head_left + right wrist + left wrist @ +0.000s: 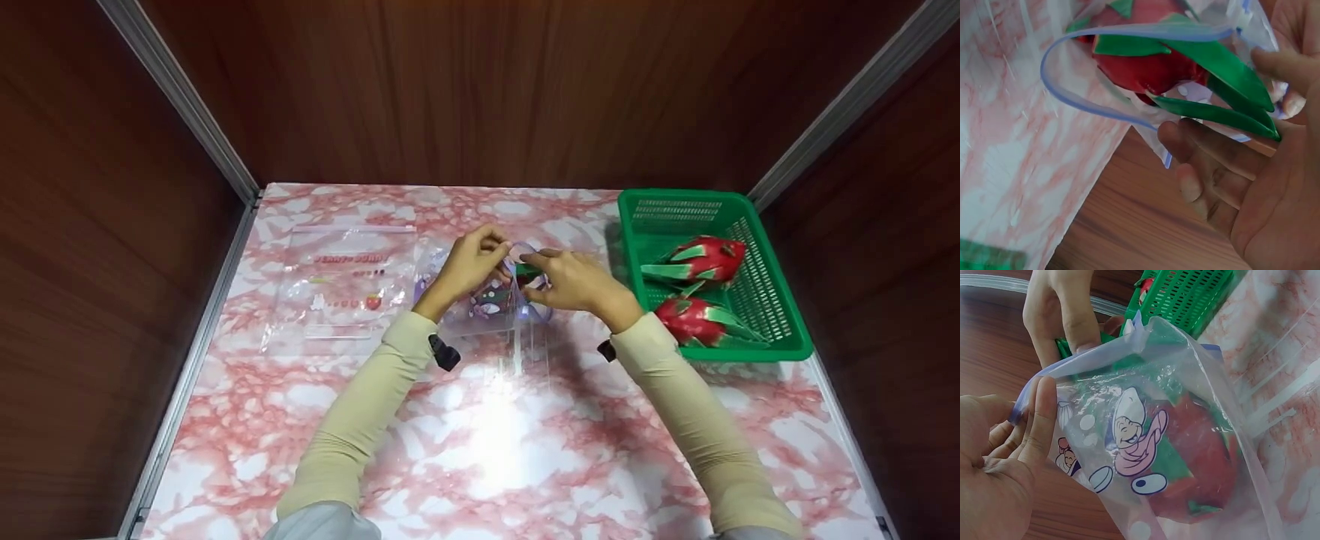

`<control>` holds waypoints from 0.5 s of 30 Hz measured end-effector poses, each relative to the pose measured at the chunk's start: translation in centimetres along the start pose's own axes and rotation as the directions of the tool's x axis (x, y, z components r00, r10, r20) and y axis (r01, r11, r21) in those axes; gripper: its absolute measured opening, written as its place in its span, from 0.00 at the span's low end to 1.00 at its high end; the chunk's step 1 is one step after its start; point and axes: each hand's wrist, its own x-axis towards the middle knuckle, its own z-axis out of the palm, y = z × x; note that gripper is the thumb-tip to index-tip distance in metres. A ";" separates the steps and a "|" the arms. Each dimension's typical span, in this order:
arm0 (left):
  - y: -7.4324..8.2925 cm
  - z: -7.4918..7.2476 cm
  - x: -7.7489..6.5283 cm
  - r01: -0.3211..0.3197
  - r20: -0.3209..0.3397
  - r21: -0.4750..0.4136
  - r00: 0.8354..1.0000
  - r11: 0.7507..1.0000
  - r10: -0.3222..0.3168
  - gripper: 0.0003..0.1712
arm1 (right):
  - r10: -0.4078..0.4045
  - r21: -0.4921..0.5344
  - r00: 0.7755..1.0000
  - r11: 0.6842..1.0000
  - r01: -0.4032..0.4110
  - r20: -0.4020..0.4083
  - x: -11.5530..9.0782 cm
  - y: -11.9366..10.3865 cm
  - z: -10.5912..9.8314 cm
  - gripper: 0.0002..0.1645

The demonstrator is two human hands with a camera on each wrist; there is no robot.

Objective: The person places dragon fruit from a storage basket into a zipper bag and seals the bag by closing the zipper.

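Note:
A clear zip bag (1100,405) with purple edging and cartoon prints has its mouth spread. Inside sits a red dragon fruit (1140,67), its long green leaves sticking out through the mouth. My left hand (472,259) pinches the bag's rim between thumb and fingers. On the other side, my right hand (574,279) is at the mouth, its fingers loosely bent beside the rim. In the right wrist view the leaf tips lie between its spread thumb and fingers, not visibly pinched.
A green basket (799,341) at the right holds two more dragon fruits (709,259). Flat on the marbled table (300,450) at the left lies another clear zip bag (341,281) with printed letters. Brown wooden panels (465,97) surround the table's back and sides.

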 end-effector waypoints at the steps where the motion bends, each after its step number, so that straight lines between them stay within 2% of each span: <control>1: -0.1 0.0 0.0 0.001 -0.001 -0.004 1.000 1.000 -0.001 0.11 | -0.008 0.000 1.000 1.000 0.008 -0.002 0.0 0.0 0.0 0.39; 9: 0.0 0.0 0.0 0.001 -0.021 -0.014 1.000 1.000 -0.001 0.11 | -0.150 0.086 0.986 0.984 0.156 -0.077 0.4 0.5 0.7 0.30; 15: 0.0 0.0 0.0 0.014 -0.029 -0.009 0.999 1.000 -0.014 0.09 | -0.189 0.135 0.969 0.968 0.210 -0.157 0.6 0.8 1.3 0.21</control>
